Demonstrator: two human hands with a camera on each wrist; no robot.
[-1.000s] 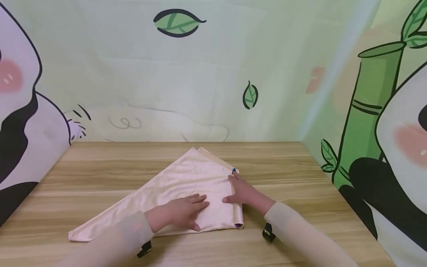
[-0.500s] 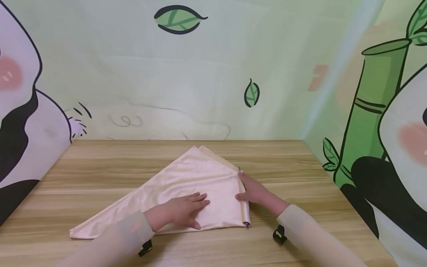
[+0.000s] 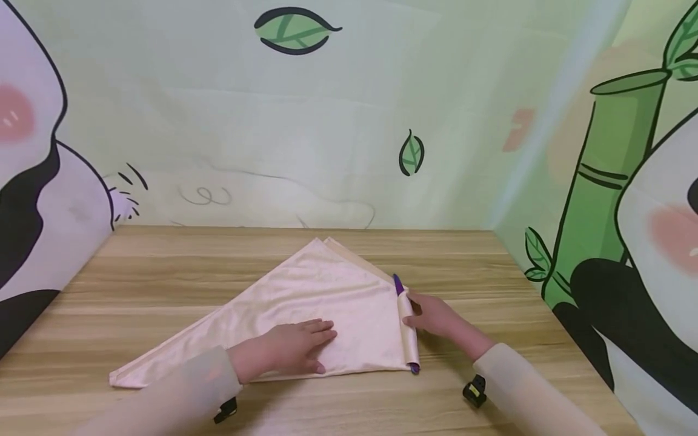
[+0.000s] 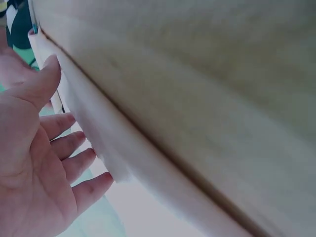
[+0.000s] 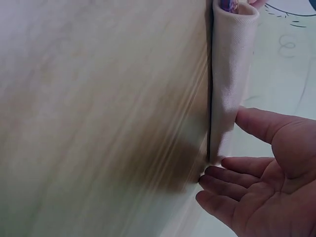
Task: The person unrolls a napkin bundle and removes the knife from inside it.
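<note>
A pale pink cloth (image 3: 343,303), folded to a pointed shape, lies on the wooden table, its right edge turned over into a narrow roll (image 3: 409,330). Something purple-blue (image 3: 398,284) sticks out at the roll's far end, and more shows at the near end; in the right wrist view purple (image 5: 228,5) is visible inside the tube. My right hand (image 3: 436,315) holds the roll, thumb on one side and fingertips at the other. My left hand (image 3: 289,348) rests spread on the cloth near its front edge; the left wrist view shows its fingers (image 4: 74,143) along the cloth edge.
The wooden table (image 3: 180,266) shows around the cloth. A pale green backdrop (image 3: 349,109) with leaf, bamboo and panda drawings stands at the back and sides. Each wrist carries a small black device (image 3: 474,390) below the sleeve.
My right hand has moved right with the rolled edge, and more flat cloth shows left of it. The purple-blue piece at the far end shows more. My left hand has stayed put.
</note>
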